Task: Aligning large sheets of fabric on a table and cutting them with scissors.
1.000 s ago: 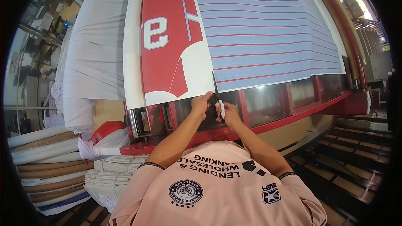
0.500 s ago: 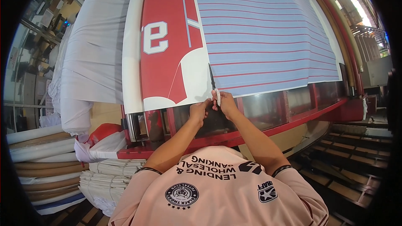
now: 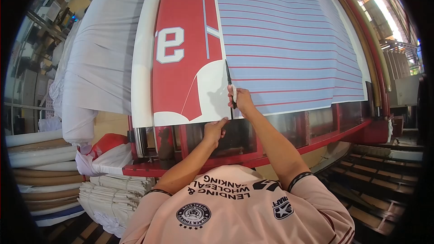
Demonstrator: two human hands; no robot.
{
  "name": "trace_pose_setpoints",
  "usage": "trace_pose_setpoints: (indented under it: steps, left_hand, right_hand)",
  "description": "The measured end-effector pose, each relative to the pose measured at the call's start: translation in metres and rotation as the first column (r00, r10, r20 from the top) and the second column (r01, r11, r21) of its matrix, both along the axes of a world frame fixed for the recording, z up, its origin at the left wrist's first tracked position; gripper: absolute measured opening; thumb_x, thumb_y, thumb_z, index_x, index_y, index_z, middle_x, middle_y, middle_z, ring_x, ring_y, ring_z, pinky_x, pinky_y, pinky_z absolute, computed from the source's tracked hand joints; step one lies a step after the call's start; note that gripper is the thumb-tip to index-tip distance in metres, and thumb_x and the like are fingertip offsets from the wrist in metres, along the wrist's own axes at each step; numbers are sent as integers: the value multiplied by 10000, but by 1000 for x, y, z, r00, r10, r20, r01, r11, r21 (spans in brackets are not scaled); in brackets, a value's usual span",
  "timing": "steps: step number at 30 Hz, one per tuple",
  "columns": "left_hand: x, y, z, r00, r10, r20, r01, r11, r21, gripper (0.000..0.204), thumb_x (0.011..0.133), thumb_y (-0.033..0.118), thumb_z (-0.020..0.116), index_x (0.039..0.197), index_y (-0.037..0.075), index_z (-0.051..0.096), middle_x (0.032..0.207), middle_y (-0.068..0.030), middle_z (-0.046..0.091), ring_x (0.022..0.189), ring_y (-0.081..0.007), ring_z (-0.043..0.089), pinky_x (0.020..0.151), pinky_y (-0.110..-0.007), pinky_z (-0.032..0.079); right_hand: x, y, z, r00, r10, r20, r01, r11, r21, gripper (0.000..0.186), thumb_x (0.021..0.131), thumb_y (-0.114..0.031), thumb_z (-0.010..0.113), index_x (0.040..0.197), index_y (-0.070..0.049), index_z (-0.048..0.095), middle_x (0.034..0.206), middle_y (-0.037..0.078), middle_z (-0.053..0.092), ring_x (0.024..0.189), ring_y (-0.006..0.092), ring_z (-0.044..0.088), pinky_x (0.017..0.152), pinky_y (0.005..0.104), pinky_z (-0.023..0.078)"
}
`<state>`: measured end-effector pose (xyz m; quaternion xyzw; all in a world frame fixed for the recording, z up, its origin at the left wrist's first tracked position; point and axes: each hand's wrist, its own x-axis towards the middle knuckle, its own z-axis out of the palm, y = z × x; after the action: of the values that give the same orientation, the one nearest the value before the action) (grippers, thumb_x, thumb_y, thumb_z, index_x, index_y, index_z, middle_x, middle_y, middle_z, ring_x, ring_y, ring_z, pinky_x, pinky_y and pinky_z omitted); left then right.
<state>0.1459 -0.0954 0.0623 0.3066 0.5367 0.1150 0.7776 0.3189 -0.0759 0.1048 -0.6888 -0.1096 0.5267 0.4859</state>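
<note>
Your scissors (image 3: 228, 72), dark-bladed with a whitish handle (image 3: 233, 92), point away from you along the border between the red-and-white part (image 3: 181, 83) and the red-striped pale blue part (image 3: 289, 65) of your printed sheet (image 3: 257, 61), where a narrow gap opens from the near edge.

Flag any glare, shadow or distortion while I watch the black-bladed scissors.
Head view: soft shadow on the red-and-white printed sheet left of the scissors; head view: the red metal rail curves; head view: glare whites out part of the upper-right background.
</note>
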Motion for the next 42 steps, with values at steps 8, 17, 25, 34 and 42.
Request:
trace_pose_setpoints:
  steps: [8,17,25,34,42]
  left_hand:
    - [0,0,-1,1000,5,-1,-5,1000,-30,324,919,332,737,952,11,711,646,14,552,499,-83,481,449,-234,368]
    - [2,-2,-3,1000,17,11,-16,999,-30,343,923,319,724,978,-18,743,671,-12,625,492,-71,505,441,-225,390]
    - [1,-1,0,1000,1,8,0,999,-51,345,924,330,726,973,-11,747,599,3,578,482,-74,508,445,-222,388]
    - [2,1,4,1000,-17,-17,16,997,-76,329,932,323,720,947,-5,741,580,-4,553,498,-88,504,467,-238,384]
    - [2,2,2,1000,16,-18,-19,992,-127,317,921,297,734,950,-18,739,597,-26,587,501,-101,527,470,-244,398]
  right_hand:
    - [23,43,-8,999,23,49,-24,999,34,435,917,-457,712,798,-48,624,679,9,559,527,137,579,495,284,474]
    - [53,99,-2,998,36,59,-39,998,53,452,917,-450,711,771,-36,604,688,21,549,549,141,573,509,296,481]
    - [78,154,5,990,58,128,-63,998,30,482,897,-501,716,765,-54,592,688,20,556,548,141,577,515,278,481]
    - [105,211,-3,990,52,129,-60,997,57,497,890,-534,715,765,-68,594,654,4,563,537,138,591,509,262,503]
    - [132,263,-3,989,26,148,-39,996,82,476,897,-500,719,765,-57,605,668,6,543,549,131,578,503,271,507]
